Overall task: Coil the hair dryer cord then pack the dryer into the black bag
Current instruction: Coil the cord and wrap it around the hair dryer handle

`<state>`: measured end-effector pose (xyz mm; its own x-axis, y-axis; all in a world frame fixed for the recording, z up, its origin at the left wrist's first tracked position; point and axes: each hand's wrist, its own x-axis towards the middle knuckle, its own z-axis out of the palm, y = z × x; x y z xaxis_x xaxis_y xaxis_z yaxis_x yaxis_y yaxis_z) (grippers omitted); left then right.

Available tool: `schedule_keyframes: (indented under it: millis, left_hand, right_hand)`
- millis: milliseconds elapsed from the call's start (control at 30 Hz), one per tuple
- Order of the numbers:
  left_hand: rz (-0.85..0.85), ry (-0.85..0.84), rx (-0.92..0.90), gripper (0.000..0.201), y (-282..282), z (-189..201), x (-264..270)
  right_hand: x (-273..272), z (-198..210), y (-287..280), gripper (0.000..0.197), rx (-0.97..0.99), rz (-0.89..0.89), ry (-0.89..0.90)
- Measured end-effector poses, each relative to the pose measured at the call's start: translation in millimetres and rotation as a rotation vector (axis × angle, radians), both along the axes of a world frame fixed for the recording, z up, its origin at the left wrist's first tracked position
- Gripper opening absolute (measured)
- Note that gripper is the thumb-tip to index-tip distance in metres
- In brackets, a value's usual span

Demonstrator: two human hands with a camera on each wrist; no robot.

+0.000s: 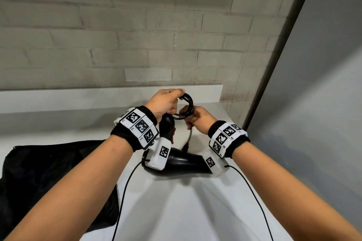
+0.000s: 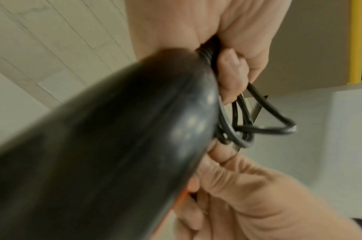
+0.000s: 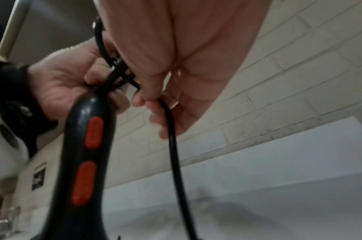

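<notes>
White counter [image 1: 195, 201] carries the hair dryer [image 1: 184, 162]; left of it lies the black bag [image 1: 49, 178], contents unseen. Left hand [image 1: 166, 103] grips coiled cord [image 1: 186, 107]; right hand [image 1: 197, 117] pinches its tail. Right-wrist view alone shows orange switches [image 3: 94, 132].

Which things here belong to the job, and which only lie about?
Job: hair dryer; cord, held as a coil by left hand and right hand; black bag.
Lying about: white counter; dark label on the brick wall.
</notes>
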<state>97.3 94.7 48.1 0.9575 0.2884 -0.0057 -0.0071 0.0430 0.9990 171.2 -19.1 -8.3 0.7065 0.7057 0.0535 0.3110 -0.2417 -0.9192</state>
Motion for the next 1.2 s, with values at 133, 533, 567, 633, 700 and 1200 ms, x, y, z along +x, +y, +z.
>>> schedule_keyframes:
  millis: [133, 533, 567, 633, 700, 1200]
  left_hand:
    - [-0.058, 0.036, 0.007, 0.036, 2.9, 3.4, -4.6]
    - [-0.209, 0.020, 0.039, 0.030, -1.4, 2.1, -7.8]
    - [-0.182, 0.016, 0.025, 0.029, 0.8, 1.7, -7.0]
    - [-0.129, 0.014, -0.001, 0.029, 4.7, 1.0, -4.9]
    - [-0.087, 0.011, -0.018, 0.030, 6.5, 0.5, -2.8]
    - [-0.152, 0.035, 0.072, 0.027, -2.2, -1.2, -2.1]
  right_hand:
    - [9.9, 3.4, -9.3, 0.035, -0.146, -0.108, -0.158]
    - [31.6, 41.1, -26.2, 0.031, -0.383, 0.080, -0.257]
    - [29.4, 40.2, -29.2, 0.027, -0.398, 0.125, -0.234]
    - [23.5, 36.0, -34.4, 0.014, -0.380, 0.191, -0.161]
    - [20.0, 29.7, -35.5, 0.023, -0.317, 0.230, -0.096]
    - [17.3, 56.9, -4.8, 0.037, -0.005, -0.188, -0.325]
